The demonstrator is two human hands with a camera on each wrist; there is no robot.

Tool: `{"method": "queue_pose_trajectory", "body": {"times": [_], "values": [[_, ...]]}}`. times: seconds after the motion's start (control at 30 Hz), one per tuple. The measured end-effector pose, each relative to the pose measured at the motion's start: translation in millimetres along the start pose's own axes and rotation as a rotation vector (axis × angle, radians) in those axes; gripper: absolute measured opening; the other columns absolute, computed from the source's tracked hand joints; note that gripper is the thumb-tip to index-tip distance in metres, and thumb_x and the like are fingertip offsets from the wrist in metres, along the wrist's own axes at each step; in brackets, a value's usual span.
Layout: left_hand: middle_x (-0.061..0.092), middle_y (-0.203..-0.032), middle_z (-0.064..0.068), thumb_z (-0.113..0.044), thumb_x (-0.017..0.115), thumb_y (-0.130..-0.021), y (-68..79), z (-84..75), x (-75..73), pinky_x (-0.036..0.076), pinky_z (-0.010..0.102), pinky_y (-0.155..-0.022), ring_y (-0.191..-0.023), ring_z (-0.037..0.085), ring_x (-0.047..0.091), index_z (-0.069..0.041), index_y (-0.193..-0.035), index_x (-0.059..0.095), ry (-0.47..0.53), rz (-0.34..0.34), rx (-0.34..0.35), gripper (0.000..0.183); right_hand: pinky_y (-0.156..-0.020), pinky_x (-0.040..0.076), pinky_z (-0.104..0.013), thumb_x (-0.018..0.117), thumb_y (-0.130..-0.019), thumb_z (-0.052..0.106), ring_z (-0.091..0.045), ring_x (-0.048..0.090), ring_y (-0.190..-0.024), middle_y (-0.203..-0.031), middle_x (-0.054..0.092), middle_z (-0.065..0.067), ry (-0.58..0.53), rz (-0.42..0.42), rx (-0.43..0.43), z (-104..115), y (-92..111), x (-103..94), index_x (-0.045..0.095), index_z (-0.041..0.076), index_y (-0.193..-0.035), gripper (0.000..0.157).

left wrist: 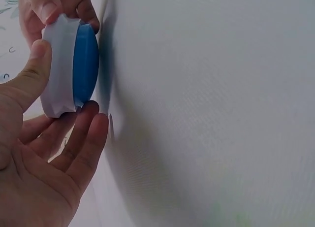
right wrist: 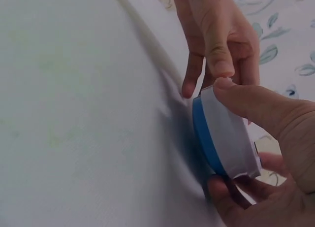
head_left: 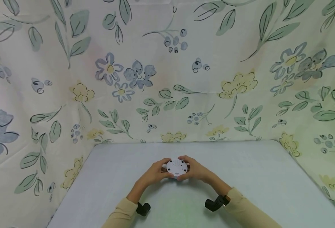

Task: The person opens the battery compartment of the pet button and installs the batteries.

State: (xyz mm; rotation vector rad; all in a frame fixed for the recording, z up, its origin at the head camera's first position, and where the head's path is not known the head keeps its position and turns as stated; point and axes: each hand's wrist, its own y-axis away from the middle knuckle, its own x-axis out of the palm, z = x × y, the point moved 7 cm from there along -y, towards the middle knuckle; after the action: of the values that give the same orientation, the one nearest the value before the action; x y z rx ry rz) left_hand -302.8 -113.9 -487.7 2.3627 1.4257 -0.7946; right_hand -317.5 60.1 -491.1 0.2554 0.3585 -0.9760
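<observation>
Between both hands is a round white device with a blue underside [head_left: 177, 167]. Its upward white face shows dark round feet and a patch of small holes. From the left wrist view, the blue part [left wrist: 86, 64] faces the tabletop, close over its own shadow; whether it touches is hard to tell. My left hand [head_left: 157, 171] grips the left side of the rim, thumb on the white face and fingers below. Opposite it, my right hand [head_left: 197, 169] holds the right side the same way, its thumb [right wrist: 246, 96] on the white body [right wrist: 229, 133].
A pale cloth-covered table [head_left: 113, 164] spreads around the hands. Behind it and at both sides hangs a floral curtain [head_left: 167, 79]. Black wrist cameras [head_left: 215, 203] are strapped to both wrists, beneath beige sleeves [head_left: 248, 210].
</observation>
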Motion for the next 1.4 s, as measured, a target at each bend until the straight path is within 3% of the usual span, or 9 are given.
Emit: {"method": "queue_pose_trajectory", "body": {"times": [0.13, 0.33, 0.5, 0.67, 0.93, 1.03, 1.17, 1.4], "values": [[0.052, -0.144, 0.019, -0.02, 0.081, -0.09, 1.2, -1.7, 0.0, 0.056, 0.037, -0.085, -0.104, 0.024, 0.065, 0.001, -0.148, 0.046, 0.033, -0.019, 0.015, 0.072, -0.095, 0.048, -0.048, 0.091, -0.077, 0.02, -0.034, 0.054, -0.118, -0.141, 0.048, -0.018, 0.025, -0.013, -0.052, 0.8, 2.7, -1.4, 0.044, 0.001, -0.149, 0.088], [0.058, -0.138, 0.014, -0.019, 0.088, -0.082, 6.0, -10.0, -5.6, 0.057, 0.029, -0.081, -0.1, 0.022, 0.066, -0.003, -0.145, 0.052, 0.089, -0.105, 0.062, 0.075, -0.091, 0.051, -0.039, 0.093, -0.076, 0.024, -0.03, 0.054, -0.117, -0.141, 0.049, -0.013, 0.106, -0.04, -0.141, 8.2, 7.6, -2.9, 0.043, 0.003, -0.15, 0.091], [0.059, -0.136, 0.013, -0.017, 0.09, -0.08, 8.5, -17.6, -9.6, 0.058, 0.035, -0.083, -0.101, 0.024, 0.066, -0.004, -0.143, 0.055, 0.136, -0.171, 0.086, 0.074, -0.091, 0.049, -0.043, 0.093, -0.075, 0.033, -0.028, 0.053, -0.116, -0.144, 0.049, -0.01, 0.191, -0.092, -0.179, 17.7, 13.0, -3.4, 0.042, 0.005, -0.151, 0.095], [0.061, -0.134, 0.013, -0.013, 0.09, -0.079, 8.6, -21.8, -8.6, 0.058, 0.043, -0.083, -0.101, 0.027, 0.066, -0.006, -0.14, 0.059, 0.188, -0.233, 0.102, 0.069, -0.091, 0.05, -0.046, 0.092, -0.076, 0.034, -0.027, 0.055, -0.113, -0.139, 0.052, -0.011, 0.203, -0.114, -0.207, 20.7, 13.7, -3.6, 0.041, 0.003, -0.15, 0.095], [0.064, -0.129, 0.002, -0.015, 0.087, -0.084, 9.2, -29.6, -7.4, 0.058, 0.033, -0.082, -0.104, 0.023, 0.064, -0.012, -0.133, 0.064, 0.228, -0.302, 0.118, 0.054, -0.091, 0.054, -0.043, 0.092, -0.076, 0.033, -0.028, 0.059, -0.112, -0.131, 0.056, -0.013, 0.162, -0.112, -0.21, 17.9, 14.3, -5.4, 0.041, 0.004, -0.146, 0.091], [0.063, -0.13, 0.0, -0.018, 0.084, -0.087, 8.2, -29.2, -6.6, 0.057, 0.031, -0.083, -0.105, 0.022, 0.064, -0.013, -0.133, 0.064, 0.229, -0.292, 0.12, 0.05, -0.091, 0.053, -0.043, 0.092, -0.076, 0.032, -0.026, 0.059, -0.111, -0.13, 0.058, -0.012, 0.138, -0.111, -0.201, 14.1, 15.1, -6.7, 0.042, 0.006, -0.145, 0.089], [0.058, -0.137, 0.009, -0.019, 0.081, -0.09, 6.5, -27.2, -2.6, 0.057, 0.036, -0.086, -0.111, 0.028, 0.063, -0.009, -0.139, 0.058, 0.273, -0.246, 0.122, 0.055, -0.093, 0.053, -0.042, 0.091, -0.078, 0.027, -0.024, 0.059, -0.111, -0.129, 0.057, -0.011, 0.073, -0.102, -0.203, 9.9, 16.3, -8.9, 0.042, 0.007, -0.146, 0.086], [0.052, -0.143, 0.017, -0.025, 0.073, -0.097, 10.5, -17.2, 16.9, 0.056, 0.041, -0.089, -0.12, 0.031, 0.06, -0.006, -0.154, 0.037, 0.482, -0.05, -0.012, 0.069, -0.096, 0.052, -0.041, 0.089, -0.081, 0.015, -0.028, 0.059, -0.116, -0.135, 0.054, -0.015, -0.061, -0.035, -0.271, 11.9, 18.9, -7.2, 0.041, 0.006, -0.147, 0.082]]}}
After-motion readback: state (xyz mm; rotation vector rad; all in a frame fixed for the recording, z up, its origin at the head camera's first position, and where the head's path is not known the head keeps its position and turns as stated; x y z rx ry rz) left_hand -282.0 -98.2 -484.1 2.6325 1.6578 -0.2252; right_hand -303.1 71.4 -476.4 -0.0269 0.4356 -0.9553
